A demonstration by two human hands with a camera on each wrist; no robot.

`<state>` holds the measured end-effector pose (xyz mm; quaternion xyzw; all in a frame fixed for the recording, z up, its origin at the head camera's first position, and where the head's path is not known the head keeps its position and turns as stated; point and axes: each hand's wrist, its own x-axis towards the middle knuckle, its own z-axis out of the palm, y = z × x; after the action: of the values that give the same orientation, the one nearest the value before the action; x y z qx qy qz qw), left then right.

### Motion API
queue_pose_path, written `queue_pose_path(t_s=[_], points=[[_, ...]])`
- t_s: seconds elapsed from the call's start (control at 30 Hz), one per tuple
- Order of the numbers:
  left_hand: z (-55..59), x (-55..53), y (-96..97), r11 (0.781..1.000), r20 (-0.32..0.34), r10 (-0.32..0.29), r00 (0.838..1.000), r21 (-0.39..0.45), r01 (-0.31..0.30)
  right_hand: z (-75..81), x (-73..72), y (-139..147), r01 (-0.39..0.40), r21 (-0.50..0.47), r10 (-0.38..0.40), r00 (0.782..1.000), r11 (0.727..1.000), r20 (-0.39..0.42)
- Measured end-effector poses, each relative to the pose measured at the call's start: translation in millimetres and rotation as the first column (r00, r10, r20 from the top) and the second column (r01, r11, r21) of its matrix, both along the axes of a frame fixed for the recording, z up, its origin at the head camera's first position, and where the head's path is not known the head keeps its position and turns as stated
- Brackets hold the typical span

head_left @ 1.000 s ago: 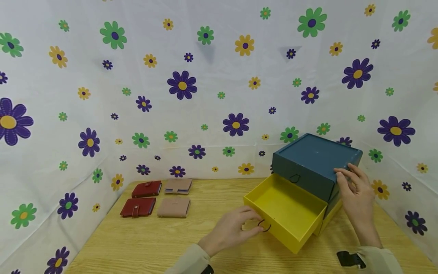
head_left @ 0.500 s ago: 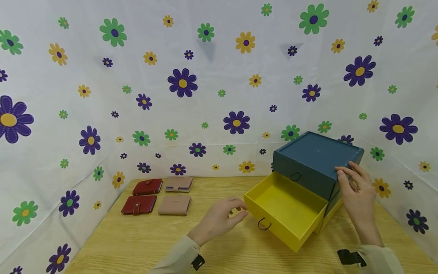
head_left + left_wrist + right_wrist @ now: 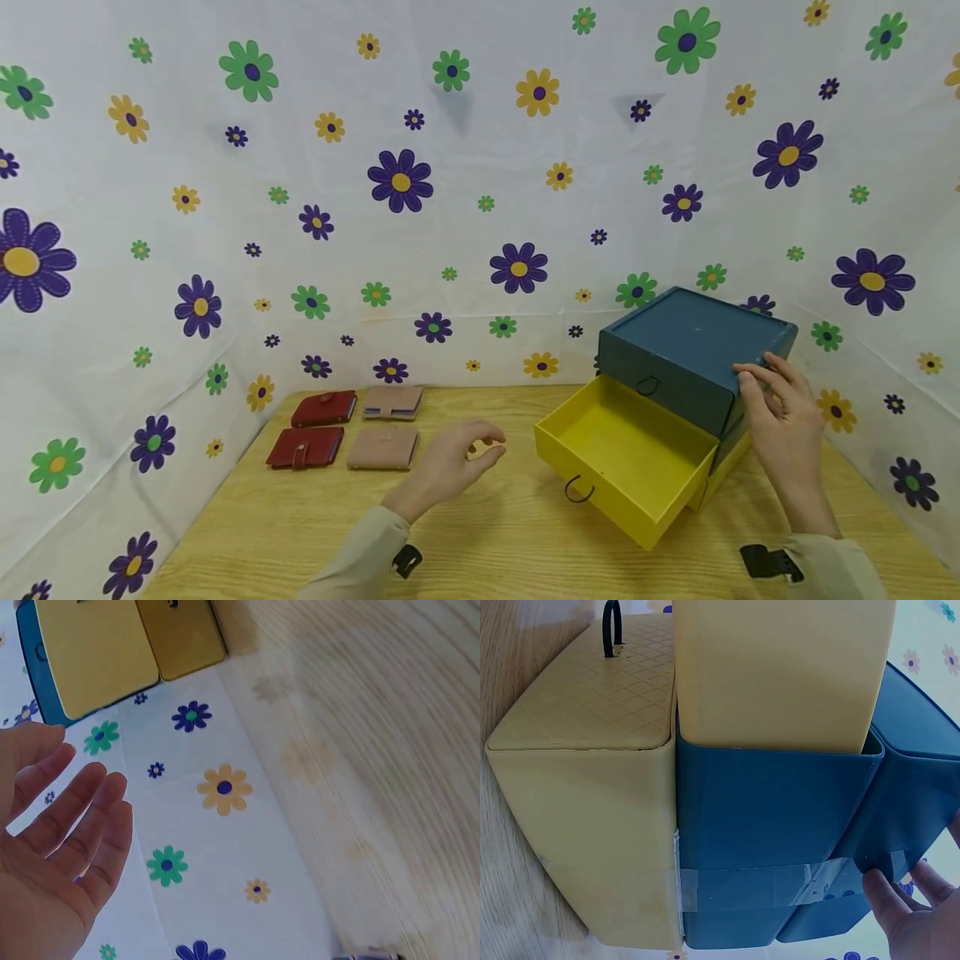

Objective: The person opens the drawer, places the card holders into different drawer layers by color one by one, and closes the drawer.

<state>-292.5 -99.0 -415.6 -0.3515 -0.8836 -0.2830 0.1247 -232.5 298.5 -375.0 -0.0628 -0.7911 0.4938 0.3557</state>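
My left hand (image 3: 450, 462) is raised over the table, fingers loosely bent and holding nothing, between the wallets and the drawer unit. In the left wrist view the same hand (image 3: 64, 847) shows its bare palm. A yellow drawer (image 3: 637, 454) juts out of the unit, with nothing inside but a tiny dark speck and a thin dark loop handle (image 3: 579, 490) on its front. Above it is the blue top section (image 3: 693, 337). My right hand (image 3: 783, 425) rests its fingertips on that section's right edge; in the right wrist view, its fingers (image 3: 889, 900) touch the blue side.
At the table's left lie two red wallets (image 3: 303, 447) and two pink wallets (image 3: 381, 448), each with a strap. Below the pulled-out drawer is another yellow section (image 3: 592, 817), taped to the blue ones. A white flowered cloth (image 3: 480, 167) hangs around the wooden table (image 3: 465, 550).
My left hand has let go of the yellow drawer's loop handle and moved left, away from it. The drawer stays pulled out, and my right hand stays on the blue section.
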Motion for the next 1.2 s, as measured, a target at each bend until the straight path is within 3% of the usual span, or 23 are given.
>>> queue_pose_path(t_s=[0.33,0.57,0.83,1.07,1.13,1.2], points=[[-7.6,-10.5,-31.8,0.998,0.037,0.067,0.997,-0.018,-0.066,-0.5,-1.1,1.9,-0.001,0.017,0.000,1.000,1.000,0.008],[-13.9,-18.0,-49.2,0.994,-0.006,0.100,0.995,-0.051,-0.101,-1.1,-2.5,3.0,0.005,0.005,-0.005,1.000,1.000,0.008],[-15.4,-21.0,-67.8,0.991,-0.005,0.122,0.993,-0.059,-0.122,-0.3,-0.4,2.1,0.004,0.015,-0.004,1.000,1.000,0.000],[-15.2,-24.8,-83.2,0.961,-0.080,0.235,0.969,-0.129,-0.244,-1.7,1.0,2.3,-0.005,0.014,0.005,1.000,1.000,-0.013],[-15.6,-26.4,-87.8,0.959,-0.061,0.256,0.965,-0.112,-0.262,-1.6,0.8,2.4,-0.006,0.018,0.007,1.000,1.000,-0.007],[-16.3,-28.2,-92.3,0.964,0.002,0.255,0.967,-0.074,-0.254,-1.3,0.4,2.6,-0.008,0.022,0.008,1.000,1.000,-0.003]])
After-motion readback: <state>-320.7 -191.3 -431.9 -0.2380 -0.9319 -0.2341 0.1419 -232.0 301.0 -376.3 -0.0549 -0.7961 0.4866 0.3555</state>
